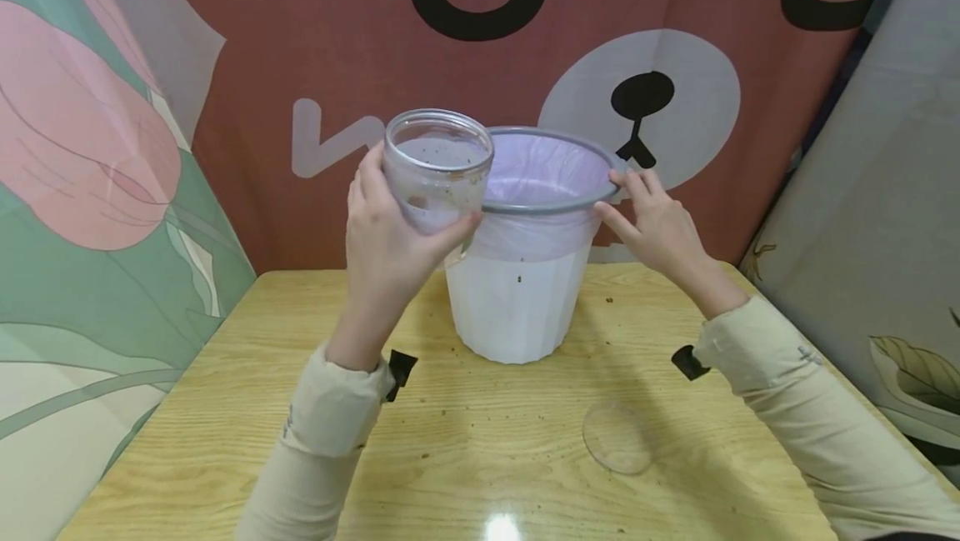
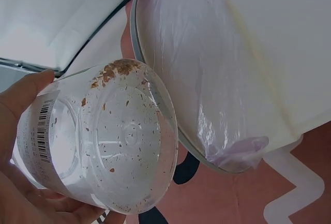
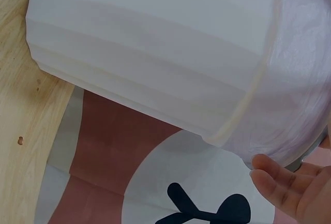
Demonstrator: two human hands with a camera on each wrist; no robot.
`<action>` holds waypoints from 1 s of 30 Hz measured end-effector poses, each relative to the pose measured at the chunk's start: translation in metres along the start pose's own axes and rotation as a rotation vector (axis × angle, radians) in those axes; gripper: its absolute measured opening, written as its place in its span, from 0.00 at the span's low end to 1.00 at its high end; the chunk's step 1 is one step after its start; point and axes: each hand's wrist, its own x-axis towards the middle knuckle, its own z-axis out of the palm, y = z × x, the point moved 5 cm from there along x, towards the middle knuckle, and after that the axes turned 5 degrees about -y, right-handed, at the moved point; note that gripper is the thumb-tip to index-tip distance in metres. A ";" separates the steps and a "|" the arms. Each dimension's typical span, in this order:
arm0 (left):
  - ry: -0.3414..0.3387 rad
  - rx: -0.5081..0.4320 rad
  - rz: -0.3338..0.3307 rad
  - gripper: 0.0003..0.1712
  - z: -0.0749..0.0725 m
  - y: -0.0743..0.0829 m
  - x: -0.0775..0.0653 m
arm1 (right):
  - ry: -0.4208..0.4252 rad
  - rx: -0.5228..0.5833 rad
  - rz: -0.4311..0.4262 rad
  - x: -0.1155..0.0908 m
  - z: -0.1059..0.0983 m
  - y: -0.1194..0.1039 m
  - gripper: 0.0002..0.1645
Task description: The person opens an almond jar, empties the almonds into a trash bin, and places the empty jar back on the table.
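Observation:
In the head view my left hand (image 1: 390,232) grips a clear plastic jar (image 1: 442,182), open at the top, beside the left rim of a white trash bin (image 1: 517,308). The left wrist view shows brown crumbs (image 2: 123,69) clustered and scattered at the jar's base, and a barcode label (image 2: 42,131) near the palm. A thin purple bag (image 1: 551,166) lines the bin and folds over its outside under a grey ring. On the bin's right side, my right hand (image 1: 663,228) pinches the rim between thumb and fingers.
A clear round lid (image 1: 618,438) lies on the wooden table (image 1: 300,408), in front of the bin to the right. Small brown crumbs are scattered over the tabletop, and a few cling to the bin's front. A printed curtain (image 1: 337,24) hangs behind the table.

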 end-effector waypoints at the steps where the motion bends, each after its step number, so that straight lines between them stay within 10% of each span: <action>1: -0.004 -0.014 0.002 0.55 0.000 0.000 -0.001 | 0.001 -0.001 0.000 0.000 0.000 0.000 0.34; 30: -0.189 -0.278 -0.063 0.53 0.018 0.002 -0.042 | -0.007 0.004 0.005 0.001 0.001 0.001 0.33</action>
